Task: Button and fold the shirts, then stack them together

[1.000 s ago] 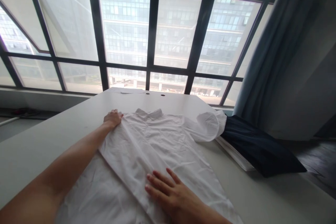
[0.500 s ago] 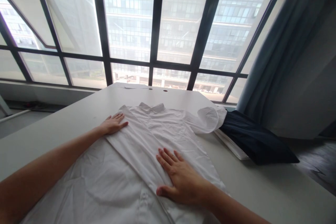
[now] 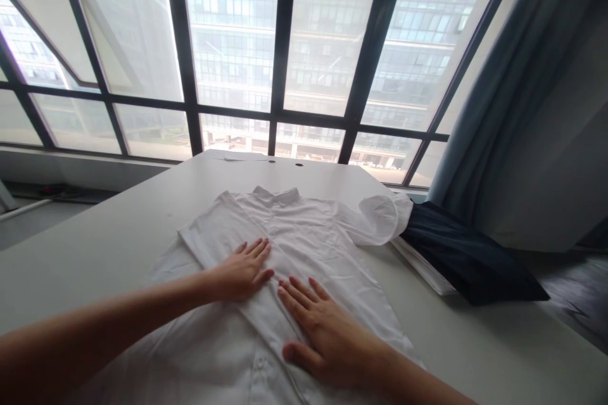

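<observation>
A white collared shirt (image 3: pixel 304 221) lies spread on the white table, collar towards the window. One sleeve is folded diagonally across its front, and the other sticks out to the right. My left hand (image 3: pixel 243 271) rests flat on the folded sleeve, fingers stretched out. Close beside it, nearer to me, my right hand (image 3: pixel 323 329) lies with spread fingers on the shirt and the lower part of that sleeve. Neither hand grips the cloth.
Dark folded cloth (image 3: pixel 470 253) lies on the table (image 3: pixel 95 240) at the right, over white folded cloth (image 3: pixel 425 267). The right sleeve's end touches the dark cloth. Windows stand behind the table, and a grey-blue curtain (image 3: pixel 494 95) hangs at the right.
My left hand has slid right and towards me along the folded sleeve, from near the shoulder to beside my right hand. My right hand has barely moved.
</observation>
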A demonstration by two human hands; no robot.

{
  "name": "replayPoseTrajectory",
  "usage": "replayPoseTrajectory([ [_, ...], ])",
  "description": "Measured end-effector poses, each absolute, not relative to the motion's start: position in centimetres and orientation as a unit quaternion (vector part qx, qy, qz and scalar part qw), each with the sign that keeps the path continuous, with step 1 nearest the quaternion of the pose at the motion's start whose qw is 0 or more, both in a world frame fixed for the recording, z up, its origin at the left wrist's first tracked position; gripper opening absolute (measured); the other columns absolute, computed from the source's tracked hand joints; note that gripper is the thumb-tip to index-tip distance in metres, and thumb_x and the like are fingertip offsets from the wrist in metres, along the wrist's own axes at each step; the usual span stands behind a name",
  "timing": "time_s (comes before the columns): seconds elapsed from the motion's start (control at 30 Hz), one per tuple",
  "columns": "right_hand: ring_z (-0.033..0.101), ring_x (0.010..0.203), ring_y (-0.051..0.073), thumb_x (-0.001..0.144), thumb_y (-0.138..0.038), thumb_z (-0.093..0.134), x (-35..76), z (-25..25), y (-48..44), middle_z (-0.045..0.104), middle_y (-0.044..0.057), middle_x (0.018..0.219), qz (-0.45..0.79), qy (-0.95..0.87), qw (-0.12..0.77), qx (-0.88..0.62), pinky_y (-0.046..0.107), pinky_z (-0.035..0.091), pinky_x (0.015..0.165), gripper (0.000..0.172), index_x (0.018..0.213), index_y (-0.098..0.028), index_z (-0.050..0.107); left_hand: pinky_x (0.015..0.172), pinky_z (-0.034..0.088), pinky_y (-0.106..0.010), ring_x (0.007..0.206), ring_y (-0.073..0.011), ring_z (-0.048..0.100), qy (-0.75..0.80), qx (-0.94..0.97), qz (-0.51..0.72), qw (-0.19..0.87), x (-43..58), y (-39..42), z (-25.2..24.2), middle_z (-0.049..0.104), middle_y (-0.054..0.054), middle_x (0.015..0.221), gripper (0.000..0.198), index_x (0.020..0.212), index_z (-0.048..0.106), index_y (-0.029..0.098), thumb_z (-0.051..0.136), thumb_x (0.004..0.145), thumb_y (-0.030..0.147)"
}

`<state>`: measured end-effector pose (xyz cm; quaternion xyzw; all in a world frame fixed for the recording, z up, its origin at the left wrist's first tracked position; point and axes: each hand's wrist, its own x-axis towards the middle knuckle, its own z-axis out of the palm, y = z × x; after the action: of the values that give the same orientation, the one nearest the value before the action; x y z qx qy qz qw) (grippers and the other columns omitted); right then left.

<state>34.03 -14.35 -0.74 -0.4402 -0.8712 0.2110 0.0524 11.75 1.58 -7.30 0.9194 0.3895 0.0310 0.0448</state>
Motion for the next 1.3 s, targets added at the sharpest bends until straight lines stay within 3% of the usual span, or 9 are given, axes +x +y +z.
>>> replayPoseTrajectory([
  [0.17,0.009,0.152,0.028,0.096,-0.061,0.042,34.4,-1.5,-14.1,0.015,0.009,0.164,0.221,-0.873,0.061,-0.431,0.051,0.004,0.124,0.078,0.158,-0.018,0.021,0.122,0.012,-0.040,0.152,-0.0236,0.015,0.419,0.905,0.035,0.072,8.9,6.2,-6.8,0.020,-0.011,0.163,0.076,0.158,0.026,0.016,0.023,0.097,0.062],
  [0.5,0.010,0.152,0.029,0.095,-0.063,0.043,34.9,-2.0,-13.9,0.015,0.010,0.164,0.222,-0.876,0.064,-0.424,0.053,0.004,0.124,0.080,0.159,-0.021,0.019,0.120,0.014,-0.047,0.152,-0.0248,0.013,0.588,0.808,0.007,0.043,3.5,19.8,-5.8,0.020,-0.014,0.163,0.076,0.158,0.023,0.012,0.020,0.097,0.057],
  [0.63,0.011,0.152,0.028,0.094,-0.065,0.042,34.8,-2.0,-13.8,0.017,0.009,0.164,0.220,-0.876,0.056,-0.426,0.052,0.003,0.124,0.081,0.158,-0.020,0.020,0.119,0.016,-0.050,0.151,-0.0269,0.017,0.615,0.788,0.014,0.030,4.0,19.3,-5.1,0.020,-0.013,0.163,0.070,0.157,0.026,0.015,0.023,0.098,0.053],
  [0.77,0.012,0.152,0.028,0.093,-0.067,0.044,35.1,-1.7,-13.7,0.017,0.009,0.164,0.211,-0.874,0.053,-0.434,0.051,0.004,0.124,0.084,0.158,-0.020,0.022,0.119,0.013,-0.055,0.150,-0.0300,0.022,0.621,0.782,0.040,-0.048,5.1,15.4,-4.3,0.024,-0.016,0.162,0.063,0.155,0.032,0.009,0.024,0.100,0.039],
  [0.97,0.012,0.152,0.028,0.092,-0.069,0.043,35.8,-1.8,-14.0,0.018,0.010,0.164,0.190,-0.878,0.039,-0.438,0.051,0.007,0.123,0.086,0.158,-0.019,0.022,0.120,0.015,-0.052,0.151,-0.0293,0.017,0.561,0.828,0.009,0.016,4.0,8.5,-5.5,0.019,-0.013,0.163,0.076,0.156,0.030,0.014,0.024,0.097,0.061],
  [1.07,0.028,0.148,0.028,0.091,-0.066,0.048,36.8,-1.9,-12.5,0.033,0.010,0.160,0.175,-0.887,0.062,-0.424,0.047,0.019,0.122,0.078,0.154,-0.021,0.037,0.121,0.014,-0.045,0.152,-0.0255,0.017,0.552,0.833,0.015,0.036,2.7,8.0,-6.2,0.020,-0.011,0.163,0.074,0.156,0.030,0.015,0.026,0.097,0.059],
  [1.17,0.059,0.123,0.026,0.092,-0.054,0.054,40.4,-1.1,-8.6,0.065,0.012,0.132,0.091,-0.835,0.165,-0.517,0.040,0.042,0.108,0.049,0.123,-0.019,0.068,0.121,0.014,-0.044,0.151,-0.0251,0.018,0.550,0.834,0.034,0.033,2.1,8.6,-6.6,0.021,-0.010,0.163,0.072,0.156,0.032,0.017,0.028,0.096,0.058],
  [1.23,0.064,0.111,0.028,0.090,-0.043,0.059,44.3,0.3,-5.2,0.070,0.015,0.117,-0.017,-0.733,0.235,-0.638,0.041,0.047,0.100,0.035,0.107,-0.016,0.072,0.121,0.014,-0.044,0.151,-0.0253,0.018,0.553,0.831,0.043,0.029,2.2,8.8,-6.6,0.021,-0.009,0.163,0.072,0.155,0.033,0.018,0.029,0.096,0.058],
  [1.3,0.064,0.109,0.031,0.090,-0.039,0.058,48.6,1.9,-2.3,0.067,0.020,0.117,-0.105,-0.616,0.269,-0.733,0.044,0.048,0.094,0.033,0.102,-0.012,0.072,0.121,0.014,-0.045,0.151,-0.0251,0.018,0.555,0.830,0.045,0.026,2.3,8.8,-6.7,0.021,-0.009,0.163,0.071,0.155,0.033,0.018,0.029,0.096,0.058],
])
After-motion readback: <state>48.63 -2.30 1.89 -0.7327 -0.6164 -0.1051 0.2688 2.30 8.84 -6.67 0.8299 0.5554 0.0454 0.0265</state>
